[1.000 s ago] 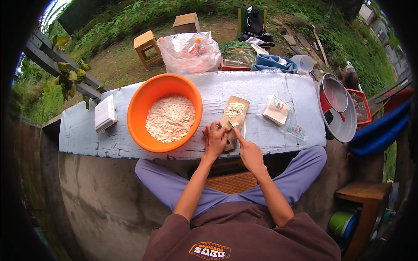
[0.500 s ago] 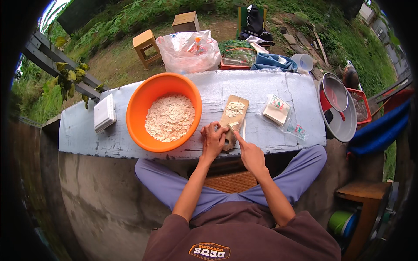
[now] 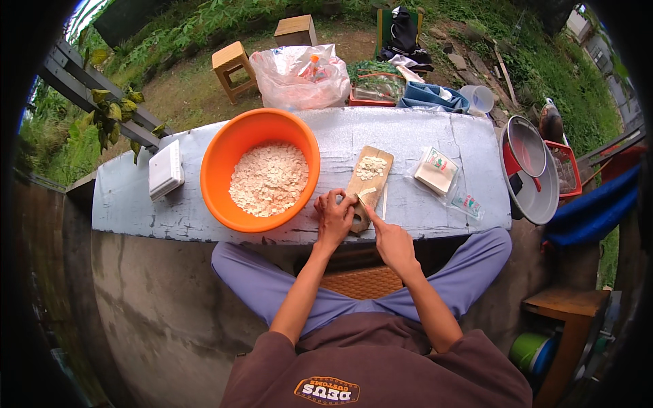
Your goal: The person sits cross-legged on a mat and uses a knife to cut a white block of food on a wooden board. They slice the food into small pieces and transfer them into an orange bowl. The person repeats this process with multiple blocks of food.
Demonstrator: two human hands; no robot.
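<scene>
The right hand (image 3: 394, 243) is gripping a small knife (image 3: 365, 203), its index finger stretching along the blade, just right of the frame's centre. The left hand (image 3: 335, 214) is curling its fingers at the left edge of a wooden board (image 3: 356, 180), the fingertips coming close to the blade; whether they are pinching anything, I cannot tell. A small pale piece (image 3: 368, 191) is lying on the board beside the blade and is apparently waiting to be divided. Above it, toward the board's far end, a patch of cut bits (image 3: 371, 168) is sitting loose, so some cutting here is looking done, though these bits are not yet lying in the basin. Along the board's right side a thin pale strip (image 3: 386, 200) is lying, seemingly uncut. Farther right, a whole pale block (image 3: 435, 175) is resting in clear plastic wrapping (image 3: 466, 203), looking like stock left over for slicing. Left of centre, an orange basin (image 3: 214, 194) is holding a large heap of similar flat bits (image 3: 269, 180), suggesting that much is already finished. Beyond it, at the left, a white box (image 3: 166, 170) is standing on the grey table (image 3: 347, 129)
</scene>
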